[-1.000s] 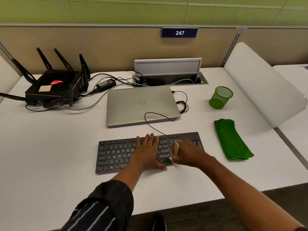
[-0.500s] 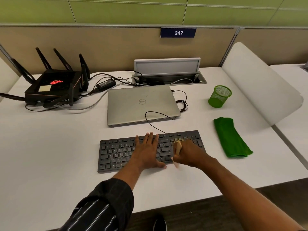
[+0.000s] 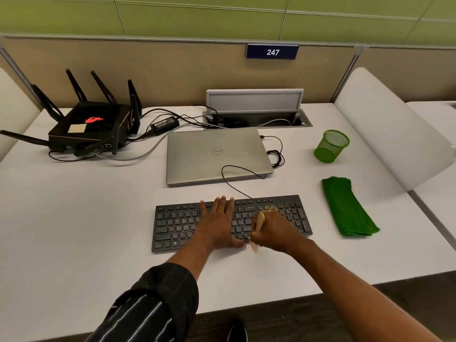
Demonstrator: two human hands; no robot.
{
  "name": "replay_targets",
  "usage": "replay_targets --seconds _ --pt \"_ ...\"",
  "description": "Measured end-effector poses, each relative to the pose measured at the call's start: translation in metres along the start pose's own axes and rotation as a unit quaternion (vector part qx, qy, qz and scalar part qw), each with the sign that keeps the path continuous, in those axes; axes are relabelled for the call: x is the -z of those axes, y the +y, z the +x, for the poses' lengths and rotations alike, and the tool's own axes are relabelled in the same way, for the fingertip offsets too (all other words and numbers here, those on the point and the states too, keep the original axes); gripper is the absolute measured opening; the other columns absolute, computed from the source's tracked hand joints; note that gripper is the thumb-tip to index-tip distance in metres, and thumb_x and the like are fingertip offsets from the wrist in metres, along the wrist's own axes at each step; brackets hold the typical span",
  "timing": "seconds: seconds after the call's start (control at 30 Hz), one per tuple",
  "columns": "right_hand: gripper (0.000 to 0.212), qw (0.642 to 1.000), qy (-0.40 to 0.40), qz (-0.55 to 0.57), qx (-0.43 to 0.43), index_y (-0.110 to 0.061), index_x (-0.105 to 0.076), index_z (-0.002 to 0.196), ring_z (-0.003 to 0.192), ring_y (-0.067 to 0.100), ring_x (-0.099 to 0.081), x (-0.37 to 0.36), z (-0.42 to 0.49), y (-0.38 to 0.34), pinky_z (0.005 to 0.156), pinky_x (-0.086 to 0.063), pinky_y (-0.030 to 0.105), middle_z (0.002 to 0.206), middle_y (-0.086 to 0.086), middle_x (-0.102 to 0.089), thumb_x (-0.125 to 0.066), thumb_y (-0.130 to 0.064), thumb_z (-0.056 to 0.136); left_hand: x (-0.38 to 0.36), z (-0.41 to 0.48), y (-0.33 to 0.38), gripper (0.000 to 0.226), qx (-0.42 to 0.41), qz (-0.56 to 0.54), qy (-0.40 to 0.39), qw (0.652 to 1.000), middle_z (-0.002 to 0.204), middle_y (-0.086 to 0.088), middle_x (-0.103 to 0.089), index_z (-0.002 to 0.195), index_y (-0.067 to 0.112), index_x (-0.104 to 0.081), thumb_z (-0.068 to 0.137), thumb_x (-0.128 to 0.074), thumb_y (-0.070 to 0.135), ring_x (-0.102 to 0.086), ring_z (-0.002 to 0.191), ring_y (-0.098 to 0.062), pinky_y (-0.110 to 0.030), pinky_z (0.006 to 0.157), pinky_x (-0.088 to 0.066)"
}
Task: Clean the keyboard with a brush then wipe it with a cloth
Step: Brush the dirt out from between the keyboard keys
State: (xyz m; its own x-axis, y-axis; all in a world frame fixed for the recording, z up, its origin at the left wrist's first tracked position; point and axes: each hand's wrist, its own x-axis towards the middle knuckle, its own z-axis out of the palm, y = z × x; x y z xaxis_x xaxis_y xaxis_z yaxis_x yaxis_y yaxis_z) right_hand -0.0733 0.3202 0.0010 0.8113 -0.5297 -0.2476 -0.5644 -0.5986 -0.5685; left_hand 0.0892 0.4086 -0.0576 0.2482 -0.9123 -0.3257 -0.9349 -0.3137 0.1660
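The flat black plastic keyboard (image 3: pixel 177 223) was held down on the white desk (image 3: pixel 98 218) by the flattened left hand (image 3: pixel 218 225); a pale wooden-handled brush (image 3: pixel 259 222) was gripped in the right hand (image 3: pixel 276 233). Debris could be pushed deeper if it were pressed hard.

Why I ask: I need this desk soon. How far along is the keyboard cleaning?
Done: nothing visibly finished. In hand: the right hand grips the brush over the right part of the keyboard; the left hand lies flat on its middle. Left: any remaining brushing, then the wipe, since the green cloth lies folded beside the keyboard, untouched.
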Motion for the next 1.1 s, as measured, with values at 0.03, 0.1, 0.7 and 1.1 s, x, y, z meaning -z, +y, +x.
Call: replay_targets --seconds 0.03,0.1,0.7,1.1 --pt "0.012 1.0 0.014 0.011 -0.002 -0.015 -0.065 0.073 0.058 0.01 -0.064 0.001 0.001 -0.001 0.054 -0.05 0.017 0.068 0.004 -0.068 -0.069 -0.013 0.084 0.001 0.0 0.0 0.133 0.001 0.0 -0.001 1.0 0.169 -0.013 0.012 0.159 0.014 0.016 0.075 -0.06 0.084 0.011 0.156 -0.031 -0.065 0.119 0.009" --pt "0.011 0.997 0.061 0.039 -0.002 -0.013 -0.066 0.075 0.053 0.004 -0.058 0.001 0.002 -0.003 0.051 -0.047 0.014 0.065 0.001 -0.066 -0.067 -0.014 0.087 0.002 -0.001 -0.002 0.134 0.005 0.0 -0.002 1.0 0.169 -0.014 0.012 0.159 0.014 0.017 0.074 -0.061 0.083 0.011 0.156 -0.031 -0.066 0.119 0.008" --pt "0.011 1.0 0.027 0.01 -0.008 -0.014 -0.066 0.074 0.061 0.017 -0.067 -0.011 0.009 -0.011 0.061 -0.059 0.036 0.067 0.004 -0.068 -0.069 -0.015 0.085 0.0 -0.01 -0.017 0.132 0.017 0.008 -0.002 1.0 0.169 -0.015 0.011 0.159 0.017 0.017 0.075 -0.06 0.084 0.01 0.156 -0.032 -0.067 0.119 0.007" --pt "0.012 0.999 0.017 0.018 -0.039 -0.011 -0.068 0.074 0.061 0.016 -0.068 -0.006 0.016 -0.017 0.055 -0.056 0.025 0.069 0.005 -0.07 -0.068 -0.014 0.086 0.0 -0.011 -0.016 0.131 0.018 0.014 -0.006 1.0 0.169 -0.015 0.012 0.16 0.017 0.017 0.076 -0.059 0.084 0.01 0.156 -0.033 -0.067 0.12 0.005"
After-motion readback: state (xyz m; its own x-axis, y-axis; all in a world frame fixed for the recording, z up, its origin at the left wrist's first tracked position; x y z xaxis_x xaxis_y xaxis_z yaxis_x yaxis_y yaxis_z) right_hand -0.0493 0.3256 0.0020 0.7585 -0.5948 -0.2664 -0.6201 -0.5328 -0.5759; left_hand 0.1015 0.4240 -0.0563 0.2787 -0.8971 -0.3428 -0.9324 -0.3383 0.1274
